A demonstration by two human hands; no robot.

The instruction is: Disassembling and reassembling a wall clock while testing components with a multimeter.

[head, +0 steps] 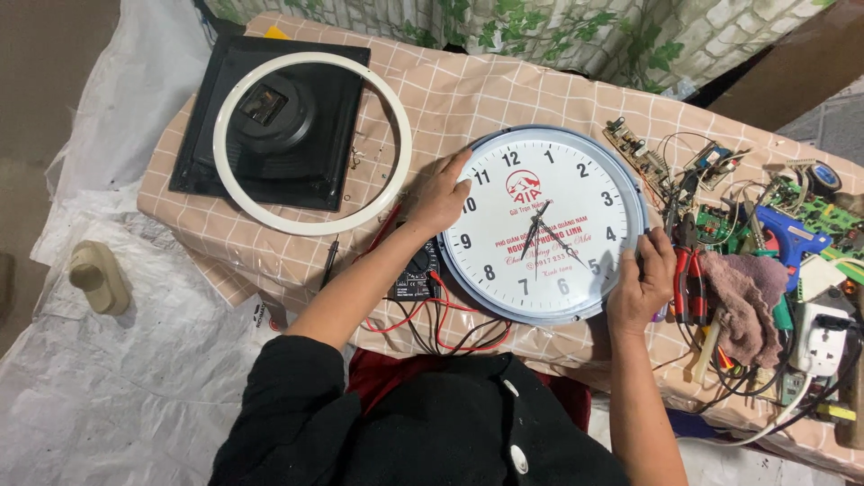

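A round wall clock [543, 225] with a white face, black numerals and a pale blue rim lies face up on the table. My left hand [438, 200] grips its left rim near the ten. At the lower right rim, by the five, my right hand [642, 283] holds the clock from the other side. Both hands hold it together. A black multimeter [416, 270] with red and black leads lies partly under the clock's left edge.
A black square fan housing [272, 121] with a loose white ring [310, 225] on it lies at the far left. Circuit boards [633, 144], red-handled pliers [690, 283], a pink rag [742, 301], a blue glue gun [792, 241] and tangled wires crowd the right. The checked tablecloth [450, 90] covers the table.
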